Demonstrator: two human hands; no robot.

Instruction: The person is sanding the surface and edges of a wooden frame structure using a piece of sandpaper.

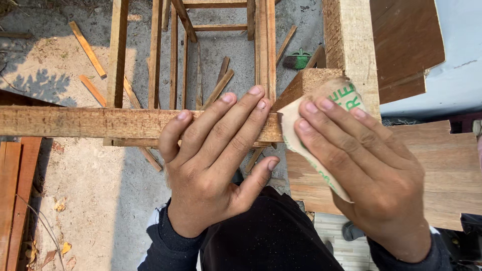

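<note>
**Two hands on a wooden frame, one pressing sandpaper**

Seen from above, a person's two bare hands work at a rough wooden frame. The left hand (216, 155) lies flat at centre frame, fingers spread and laid over a horizontal rail (85, 122) that runs from the left edge to the middle; the thumb hangs free below the rail. It grips nothing, only bears down to steady the wood.

The right hand (366, 165), at centre right, presses a folded sheet of sandpaper (301, 135) against the corner where the rail meets a thick upright post (351, 45). Its fingers lie close together and flat on the back of the sheet, which is pale with green print. The sheet sits directly under those fingertips and just beside the left hand's fingertips, with its lower edge sticking out beneath the palm.

Sandpaper is likely light, thin and bendable, so it would wrap around an edge and is best held flat under the fingers rather than pinched. The rail looks stiff and coarse, possibly splintery.

Below the frame, sandy ground (100, 200) is strewn with thin wood offcuts (88, 48). A green brush (299, 60) lies at upper centre. Flat boards (442, 170) fill the right side.
</note>
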